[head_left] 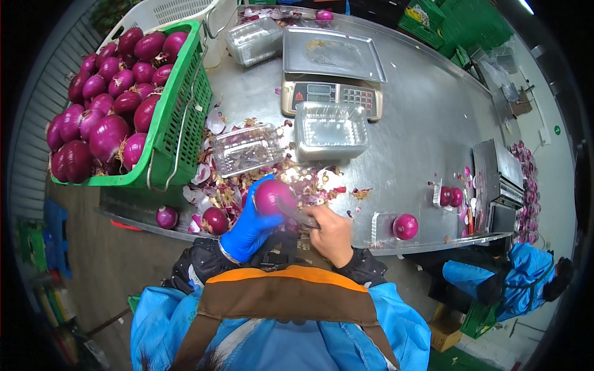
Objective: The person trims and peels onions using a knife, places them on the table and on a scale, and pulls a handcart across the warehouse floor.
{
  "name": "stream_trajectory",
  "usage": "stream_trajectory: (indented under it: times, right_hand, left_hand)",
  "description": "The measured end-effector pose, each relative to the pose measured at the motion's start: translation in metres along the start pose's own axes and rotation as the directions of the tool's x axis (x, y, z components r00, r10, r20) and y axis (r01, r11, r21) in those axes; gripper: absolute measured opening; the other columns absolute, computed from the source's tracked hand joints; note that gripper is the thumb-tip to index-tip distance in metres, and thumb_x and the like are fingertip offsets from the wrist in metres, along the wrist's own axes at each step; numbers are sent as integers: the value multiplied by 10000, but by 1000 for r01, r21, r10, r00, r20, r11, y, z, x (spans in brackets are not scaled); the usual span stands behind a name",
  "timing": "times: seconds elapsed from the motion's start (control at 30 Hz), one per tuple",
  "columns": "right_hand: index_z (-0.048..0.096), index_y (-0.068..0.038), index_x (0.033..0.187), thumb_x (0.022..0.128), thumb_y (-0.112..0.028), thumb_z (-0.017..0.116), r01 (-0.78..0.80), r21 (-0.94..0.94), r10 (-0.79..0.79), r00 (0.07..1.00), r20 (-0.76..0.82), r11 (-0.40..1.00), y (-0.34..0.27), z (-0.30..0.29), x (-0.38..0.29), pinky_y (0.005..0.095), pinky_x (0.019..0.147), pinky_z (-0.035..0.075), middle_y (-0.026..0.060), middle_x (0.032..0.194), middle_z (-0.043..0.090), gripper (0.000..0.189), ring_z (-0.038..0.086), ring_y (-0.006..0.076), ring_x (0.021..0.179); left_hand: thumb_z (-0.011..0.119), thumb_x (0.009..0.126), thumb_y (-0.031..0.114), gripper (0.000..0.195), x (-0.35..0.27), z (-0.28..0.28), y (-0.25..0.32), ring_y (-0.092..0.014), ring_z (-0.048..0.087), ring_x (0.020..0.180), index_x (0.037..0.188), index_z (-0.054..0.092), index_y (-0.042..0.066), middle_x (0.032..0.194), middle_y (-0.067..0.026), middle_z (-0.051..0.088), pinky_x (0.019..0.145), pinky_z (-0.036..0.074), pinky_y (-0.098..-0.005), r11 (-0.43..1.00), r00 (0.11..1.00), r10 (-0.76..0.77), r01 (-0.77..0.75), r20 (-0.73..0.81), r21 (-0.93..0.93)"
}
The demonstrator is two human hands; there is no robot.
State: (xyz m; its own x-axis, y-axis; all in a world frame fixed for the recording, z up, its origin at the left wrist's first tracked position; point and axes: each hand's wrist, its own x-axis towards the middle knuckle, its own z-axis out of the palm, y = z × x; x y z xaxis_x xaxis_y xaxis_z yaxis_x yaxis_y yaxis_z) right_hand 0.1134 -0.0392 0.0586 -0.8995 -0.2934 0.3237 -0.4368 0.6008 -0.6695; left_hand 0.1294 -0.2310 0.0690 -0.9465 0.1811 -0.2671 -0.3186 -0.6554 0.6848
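My left hand (pixel 250 232), in a blue glove, holds a purple onion (pixel 274 197) over the near edge of a metal table. A knife (pixel 297 214) is in my bare right hand (pixel 330 232), its blade against or just before the onion; contact is hard to tell. Beneath and beyond them lie onion skins and trimmings (pixel 232 185). Two more onions, one of them a dark red onion (pixel 216 220), rest to the left of my gloved hand. At the right, a purple onion (pixel 405 227) sits in a clear plastic tray (pixel 380 229).
A green plastic crate (pixel 185 111) full of onions stands at the left. Beyond my hands are an empty clear tray (pixel 248 150), stacked clear trays (pixel 332 132) and a weighing scale (pixel 334 55). A co-worker in blue (pixel 524 278) is at the far right, near a metal appliance (pixel 501 171).
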Motion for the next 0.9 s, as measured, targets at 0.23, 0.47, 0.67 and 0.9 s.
stream_trajectory:
  times: [0.23, 0.47, 0.67, 0.9]
  right_hand:
    - [646, -91, 898, 708, 5, 563, -44, 27, 44, 999, 27, 999, 3, 2, 4, 398, 595, 496, 105, 810, 644, 228, 620, 332, 691]
    - [660, -80, 1046, 827, -63, 571, -444, -41, 434, 847, 308, 895, 64, 24, -24, 347, 630, 515, 151, 857, 672, 237, 661, 293, 682]
    - [493, -12, 1287, 816, -67, 659, -351, 733, 230, 936, 266, 583, 23, -22, 0, 185, 620, 449, 76, 1034, 640, 503, 588, 81, 700]
    - [591, 18, 1057, 762, -58, 767, -217, 723, 267, 963, 47, 656, -16, -6, 4, 204, 608, 430, 36, 838, 621, 351, 525, 67, 675]
  left_hand:
    - [749, 673, -8, 895, -5, 2, -4, -206, 475, 1188, 1418, 272, 120, 1277, -58, 460, 1011, 414, -361, 998, 1000, 29, -29, 4, 57]
    - [822, 622, 98, 983, -9, 6, 6, -207, 446, 1228, 1429, 260, 112, 1332, -74, 436, 1046, 372, -366, 973, 978, 125, -153, 165, 174]
    - [815, 662, 101, 883, -2, 2, 20, -210, 449, 1225, 1398, 328, 100, 1312, -87, 453, 1033, 377, -349, 788, 970, 112, -218, 214, 575]
    - [738, 763, 93, 674, -6, 15, 8, -189, 491, 1163, 1331, 375, 88, 1255, -80, 499, 988, 423, -360, 989, 992, -66, 50, 107, 142]
